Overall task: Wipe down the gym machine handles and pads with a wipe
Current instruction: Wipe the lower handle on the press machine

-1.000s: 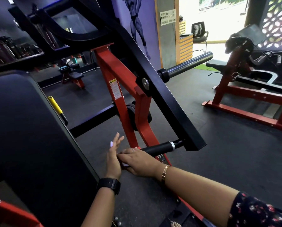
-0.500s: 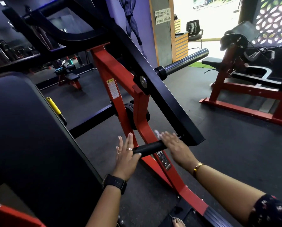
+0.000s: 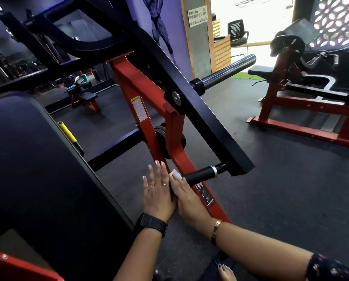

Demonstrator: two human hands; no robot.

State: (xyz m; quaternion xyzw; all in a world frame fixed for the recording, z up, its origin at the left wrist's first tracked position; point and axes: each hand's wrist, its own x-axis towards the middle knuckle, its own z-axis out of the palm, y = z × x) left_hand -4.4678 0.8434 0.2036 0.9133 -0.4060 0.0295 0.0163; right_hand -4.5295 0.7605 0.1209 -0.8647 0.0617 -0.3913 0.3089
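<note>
White wipe [image 3: 174,175] gripped by right hand [image 3: 187,201] on handle [image 3: 201,173].

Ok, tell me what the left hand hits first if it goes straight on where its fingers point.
Probably the red frame right ahead of the left hand, though depth is unclear.

handle [image 3: 200,175]: black grip, silver collar, roughly level, mid-scene
wipe [image 3: 175,175]: small, white, touching handle's left end
pad [image 3: 27,159]: large, black, near left

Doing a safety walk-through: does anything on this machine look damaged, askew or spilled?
Nothing stands out. The black handle looks intact; the right hand holds a white wipe at its near end.
</note>
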